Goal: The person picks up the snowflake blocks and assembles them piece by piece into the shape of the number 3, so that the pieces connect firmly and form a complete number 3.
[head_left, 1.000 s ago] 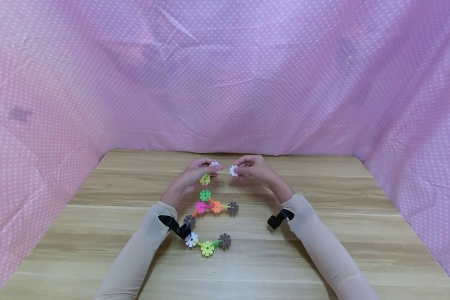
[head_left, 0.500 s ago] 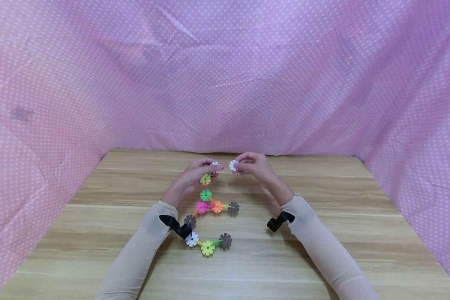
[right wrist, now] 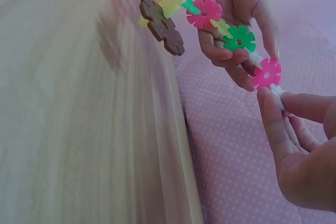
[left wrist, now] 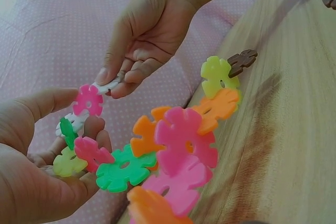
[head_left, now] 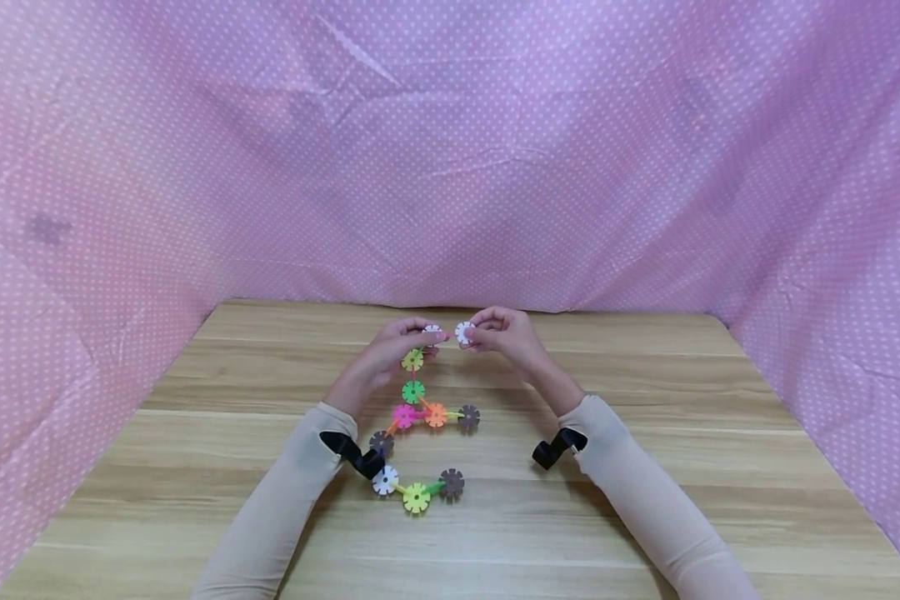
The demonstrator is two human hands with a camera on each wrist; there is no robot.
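Observation:
My left hand (head_left: 392, 346) pinches a white notched snowflake disc (left wrist: 78, 121) at the far end of a joined chain. A pink disc (left wrist: 88, 101) stands out from that white one toward the right hand. My right hand (head_left: 506, 337) pinches another white snowflake disc (head_left: 462, 332) between thumb and fingers, right at the pink disc's edge. From the left hand the chain runs nearer through a yellow disc (head_left: 412, 360), a green disc (head_left: 413, 392) and a pink disc (head_left: 404, 416). There an orange disc (head_left: 436, 414) branches off, ending in a brown disc (head_left: 468, 417).
The chain's near end has a white disc (head_left: 385, 480), a yellow disc (head_left: 416, 498) and a brown disc (head_left: 452, 483). A wooden table (head_left: 645, 467) lies underneath. Pink dotted cloth (head_left: 450, 167) surrounds it at the back and sides. Black camera mounts (head_left: 558, 447) sit on both wrists.
The right hand has risen slightly and edged left with its white disc, narrowing the gap between the hands. The left hand and chain have shifted very slightly right.

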